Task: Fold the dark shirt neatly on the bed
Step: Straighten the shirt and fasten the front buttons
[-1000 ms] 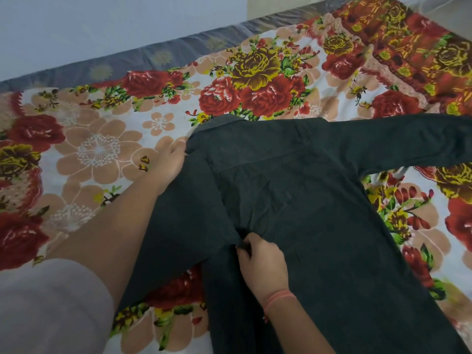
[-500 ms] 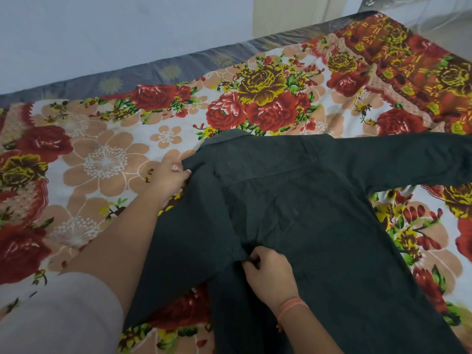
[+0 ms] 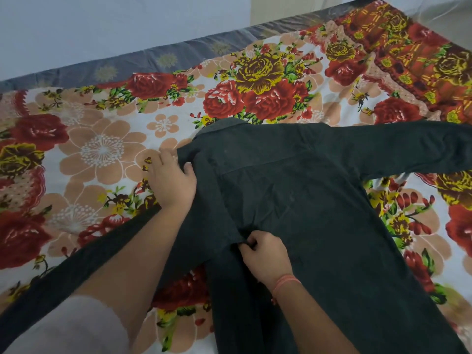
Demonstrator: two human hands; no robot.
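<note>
**Dark shirt spread on the bed, fold not yet made**

Position: shirt [image 3: 306, 200] lies flat and back-up on the flowered bed [image 3: 102, 149], collar [image 3: 222, 125] pointing away from the person. 1 sleeve [image 3: 408, 149] runs straight out to the right edge of view. The other sleeve [image 3: 76, 264] trails down to the lower left, passing under the person's left forearm.

Hands: right hand [image 3: 267, 256] has its fingers curled and pinches a small tuck of cloth at the underarm, where the left-side sleeve meets the body. Left hand [image 3: 173, 182] sits at the shoulder on that side, with the thumb over the cloth edge and the fingers fairly straight on the bed just beside it. Cannot tell whether any cloth is actually held between them.

Handling, as judged: light, soft woven cloth with no stiffness. It will sag and crease wherever it is unsupported, and it looks likely to drag on the bedcover rather than slide. A single pinch would only raise a peak. 2 points along the same line, shoulder and underarm, should let the side panel turn over as a straight edge. The collar and shoulder seams are the firmest parts and so the best places to hold. The sleeves will need laying in separately, then smoothing with a flat palm.
</note>
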